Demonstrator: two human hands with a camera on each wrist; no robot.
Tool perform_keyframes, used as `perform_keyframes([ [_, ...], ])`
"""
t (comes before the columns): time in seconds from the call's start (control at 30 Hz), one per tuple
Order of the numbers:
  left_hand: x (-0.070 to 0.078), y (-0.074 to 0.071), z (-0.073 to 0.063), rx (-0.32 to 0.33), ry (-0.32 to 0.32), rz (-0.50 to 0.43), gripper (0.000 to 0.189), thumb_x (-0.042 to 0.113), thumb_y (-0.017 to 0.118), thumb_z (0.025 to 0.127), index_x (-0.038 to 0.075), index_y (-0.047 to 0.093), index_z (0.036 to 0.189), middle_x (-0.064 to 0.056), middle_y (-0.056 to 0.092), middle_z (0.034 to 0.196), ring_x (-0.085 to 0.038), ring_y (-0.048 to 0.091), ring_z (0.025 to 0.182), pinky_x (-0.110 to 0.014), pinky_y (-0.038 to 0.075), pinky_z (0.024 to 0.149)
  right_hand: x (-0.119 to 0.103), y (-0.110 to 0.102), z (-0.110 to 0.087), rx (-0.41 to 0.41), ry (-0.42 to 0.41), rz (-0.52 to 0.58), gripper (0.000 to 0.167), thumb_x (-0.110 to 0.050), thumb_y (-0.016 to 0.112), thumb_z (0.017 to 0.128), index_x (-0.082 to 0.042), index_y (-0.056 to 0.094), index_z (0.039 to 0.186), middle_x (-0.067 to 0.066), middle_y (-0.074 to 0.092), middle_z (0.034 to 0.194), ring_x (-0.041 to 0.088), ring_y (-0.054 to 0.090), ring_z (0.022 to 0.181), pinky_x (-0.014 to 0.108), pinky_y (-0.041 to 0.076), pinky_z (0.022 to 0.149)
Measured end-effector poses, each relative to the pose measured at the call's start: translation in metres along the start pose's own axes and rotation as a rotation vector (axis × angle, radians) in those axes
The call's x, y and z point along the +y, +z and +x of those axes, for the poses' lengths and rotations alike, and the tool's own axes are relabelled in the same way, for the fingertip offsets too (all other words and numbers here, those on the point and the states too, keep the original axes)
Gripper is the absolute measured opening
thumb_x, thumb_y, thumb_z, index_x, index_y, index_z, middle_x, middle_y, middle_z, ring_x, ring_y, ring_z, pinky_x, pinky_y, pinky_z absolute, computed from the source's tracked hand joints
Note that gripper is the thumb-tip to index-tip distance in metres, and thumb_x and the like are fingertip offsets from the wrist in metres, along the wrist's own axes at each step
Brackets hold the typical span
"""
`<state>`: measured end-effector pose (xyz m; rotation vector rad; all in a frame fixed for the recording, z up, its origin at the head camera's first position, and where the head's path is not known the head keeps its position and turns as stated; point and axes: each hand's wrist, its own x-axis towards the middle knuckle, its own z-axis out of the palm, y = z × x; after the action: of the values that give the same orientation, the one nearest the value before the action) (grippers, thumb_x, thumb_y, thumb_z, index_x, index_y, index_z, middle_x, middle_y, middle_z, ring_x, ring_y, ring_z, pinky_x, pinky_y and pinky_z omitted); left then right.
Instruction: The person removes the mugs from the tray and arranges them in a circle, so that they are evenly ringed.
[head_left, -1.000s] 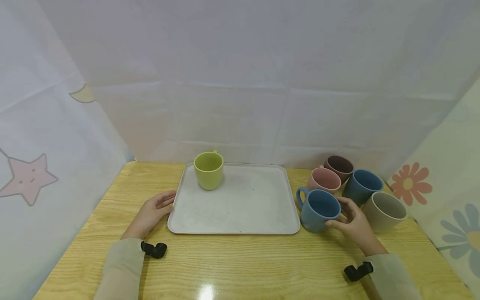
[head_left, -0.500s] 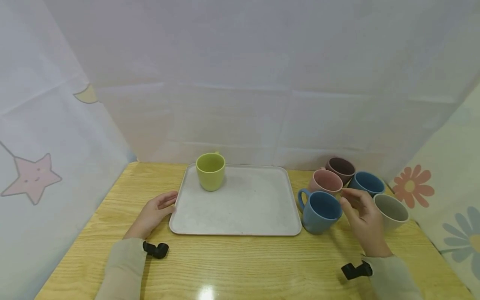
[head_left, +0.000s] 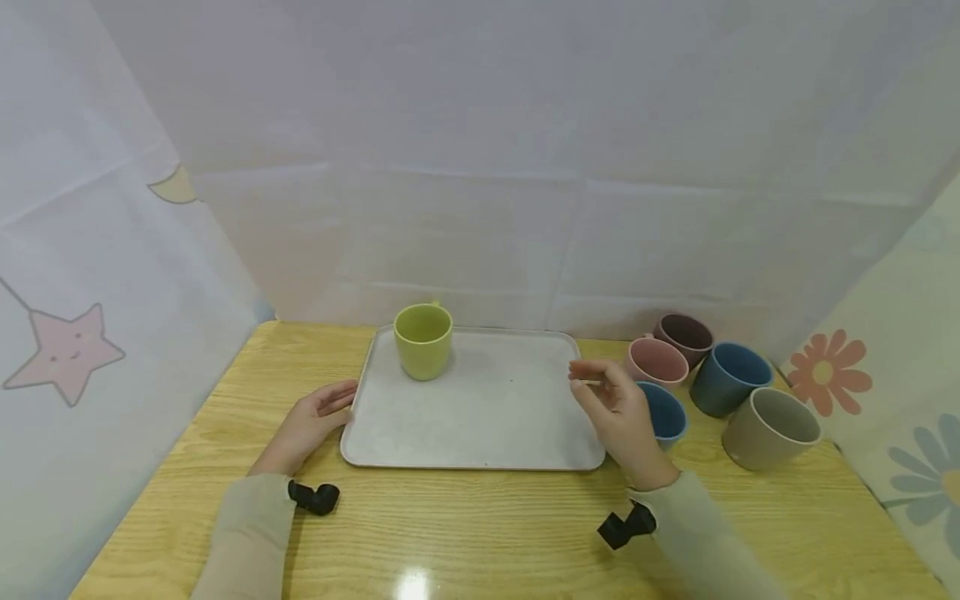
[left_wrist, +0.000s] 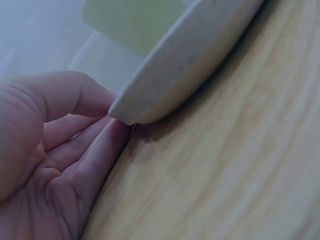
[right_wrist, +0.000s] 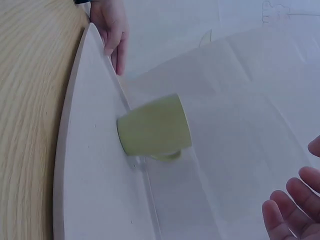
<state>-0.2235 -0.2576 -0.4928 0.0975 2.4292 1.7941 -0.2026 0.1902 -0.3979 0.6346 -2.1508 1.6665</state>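
At the left edge of a white tray [head_left: 472,425], my left hand [head_left: 303,429] holds the rim, thumb and fingertips meeting at it in the left wrist view. A yellow-green mug [head_left: 423,342] stands upright on the tray's back left, its handle turned to the back. My right hand [head_left: 618,417] hovers over the tray's right edge with nothing in its fingers; the right wrist view shows its fingertips [right_wrist: 272,215] loosely spread. Behind it a blue mug [head_left: 666,414] is partly hidden, next to a pink mug [head_left: 657,360].
To the right stand a dark purple mug [head_left: 686,336], a darker blue mug [head_left: 727,379] and a grey-beige mug [head_left: 768,429]. The wooden table [head_left: 465,533] is backed by a white cloth [head_left: 480,208] along the far side.
My right hand has let go of the blue mug, shifted right toward the grey-beige mug, then swung left over the tray's edge. My left hand and the yellow-green mug have stayed in place.
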Motion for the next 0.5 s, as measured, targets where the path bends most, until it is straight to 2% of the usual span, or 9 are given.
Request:
perform_keyframes([
  [0.2,0.001,0.001,-0.002,0.004,-0.001,-0.019,0.058,0.007,0.059,0.103,-0.002,0.035,0.155,-0.026,0.043,0.153,-0.038,0.040,0.143,-0.008,0.043,0.091,0.006,0.043,0.024,-0.102,0.108,0.012,0.029,-0.007,0.067,0.098,0.001,0.063,0.126,0.016,0.063,0.121,0.029,0.062,0.111,0.026,0.054,0.090],
  [0.37,0.001,0.001,-0.001,0.002,-0.004,-0.020,0.058,0.008,0.059,0.103,-0.002,0.036,0.155,-0.026,0.044,0.153,-0.038,0.040,0.143,-0.008,0.043,0.092,0.017,0.077,0.043,-0.162,0.234,0.057,0.037,-0.009,0.068,0.097,-0.005,0.060,0.132,0.011,0.060,0.131,0.030,0.059,0.120,0.033,0.053,0.096],
  [0.5,0.000,0.001,0.000,0.003,-0.010,-0.009,0.057,0.008,0.059,0.103,-0.001,0.037,0.155,-0.026,0.045,0.152,-0.038,0.041,0.143,-0.009,0.043,0.092,0.032,0.105,0.056,-0.206,0.283,0.072,0.046,-0.008,0.071,0.094,-0.004,0.055,0.138,0.011,0.056,0.139,0.031,0.056,0.126,0.038,0.051,0.101],
])
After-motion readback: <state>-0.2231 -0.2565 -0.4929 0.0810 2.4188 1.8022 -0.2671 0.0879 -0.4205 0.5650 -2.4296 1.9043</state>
